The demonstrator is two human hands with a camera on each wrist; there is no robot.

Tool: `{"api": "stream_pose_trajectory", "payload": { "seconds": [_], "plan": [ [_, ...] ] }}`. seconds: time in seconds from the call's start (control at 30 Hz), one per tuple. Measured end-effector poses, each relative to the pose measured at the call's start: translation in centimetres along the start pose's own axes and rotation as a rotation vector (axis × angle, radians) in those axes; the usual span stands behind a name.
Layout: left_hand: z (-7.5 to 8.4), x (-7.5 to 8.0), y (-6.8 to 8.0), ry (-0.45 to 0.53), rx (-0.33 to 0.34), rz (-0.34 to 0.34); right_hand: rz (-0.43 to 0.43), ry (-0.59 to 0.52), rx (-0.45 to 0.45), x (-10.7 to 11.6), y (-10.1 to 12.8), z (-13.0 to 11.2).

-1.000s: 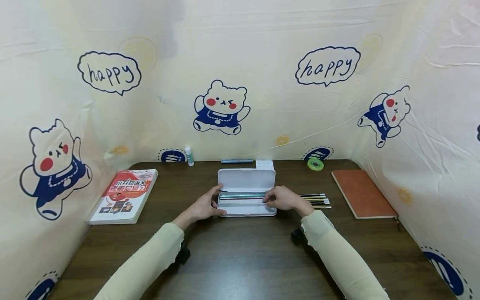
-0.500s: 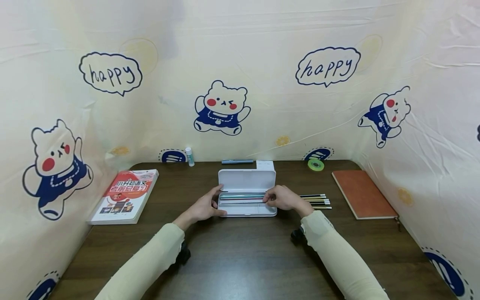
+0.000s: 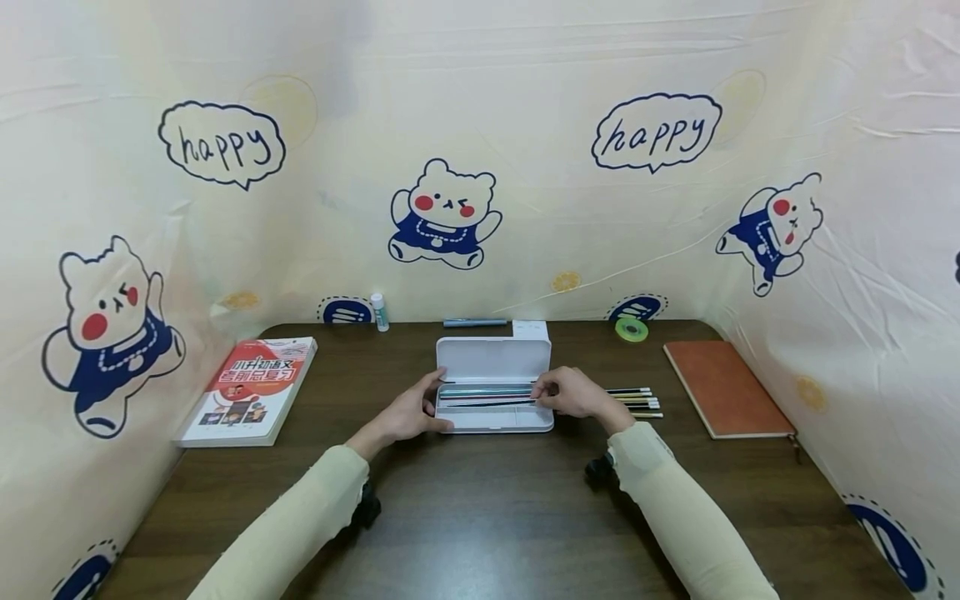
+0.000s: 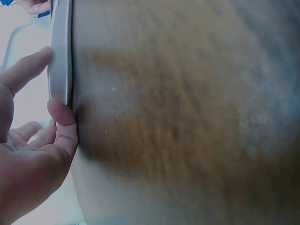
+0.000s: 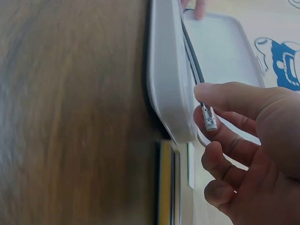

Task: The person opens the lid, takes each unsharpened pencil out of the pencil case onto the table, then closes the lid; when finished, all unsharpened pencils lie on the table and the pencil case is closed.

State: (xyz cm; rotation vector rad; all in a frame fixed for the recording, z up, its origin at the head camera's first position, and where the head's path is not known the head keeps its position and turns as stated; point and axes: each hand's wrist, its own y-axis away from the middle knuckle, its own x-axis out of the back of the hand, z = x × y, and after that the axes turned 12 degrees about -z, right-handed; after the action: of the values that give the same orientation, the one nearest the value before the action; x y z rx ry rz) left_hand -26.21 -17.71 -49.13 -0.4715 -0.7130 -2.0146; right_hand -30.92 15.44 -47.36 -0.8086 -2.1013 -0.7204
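A white pencil case (image 3: 495, 423) lies on the table with its lid (image 3: 492, 360) up. My left hand (image 3: 405, 414) grips its left end, thumb at the front corner and fingers toward the back, as the left wrist view shows up close. Over the case's right part, my right hand (image 3: 572, 393) pinches a dark pencil (image 5: 193, 49) between thumb and fingers, near its silvery eraser end. That pencil slants leftward over the tray. Other long, thin pencils (image 3: 480, 392) lie in the back of the case. Several more pencils (image 3: 645, 403) lie on the table just right of it.
A red-and-white book (image 3: 251, 392) lies at the left, a brown notebook (image 3: 723, 387) at the right. Along the back stand or lie a glue stick (image 3: 379, 313), a blue pen-like stick (image 3: 475, 322), a white block (image 3: 529, 329) and a green tape roll (image 3: 631, 329).
My right hand has moved slightly right and up, and the dark pencil it pinches now shows across the tray. My left hand stays at the case's left end.
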Motion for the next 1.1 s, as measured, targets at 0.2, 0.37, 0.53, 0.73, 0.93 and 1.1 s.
{"api": "stream_pose_trajectory", "payload": {
  "seconds": [0.2,0.37,0.53,0.73,0.93,1.1],
  "plan": [
    [0.0,0.1,0.0,-0.001,-0.001,0.003,0.03,-0.063,0.004,1.0,1.2,1.2],
    [0.1,0.1,0.0,-0.011,0.005,0.001,0.051,-0.08,0.015,1.8,2.7,2.3],
    [-0.1,0.3,0.1,-0.03,-0.007,-0.002,0.08,-0.083,0.004,2.5,4.4,3.7],
    [-0.3,0.2,0.0,-0.021,-0.015,-0.007,0.105,-0.078,-0.034,3.2,6.5,5.7],
    [-0.2,0.1,0.0,-0.015,-0.015,-0.007,0.107,-0.095,-0.078,3.7,8.8,7.3],
    [-0.3,0.2,0.0,-0.027,-0.02,-0.005,0.101,-0.114,-0.141,4.2,10.7,8.8]
  ]
}}
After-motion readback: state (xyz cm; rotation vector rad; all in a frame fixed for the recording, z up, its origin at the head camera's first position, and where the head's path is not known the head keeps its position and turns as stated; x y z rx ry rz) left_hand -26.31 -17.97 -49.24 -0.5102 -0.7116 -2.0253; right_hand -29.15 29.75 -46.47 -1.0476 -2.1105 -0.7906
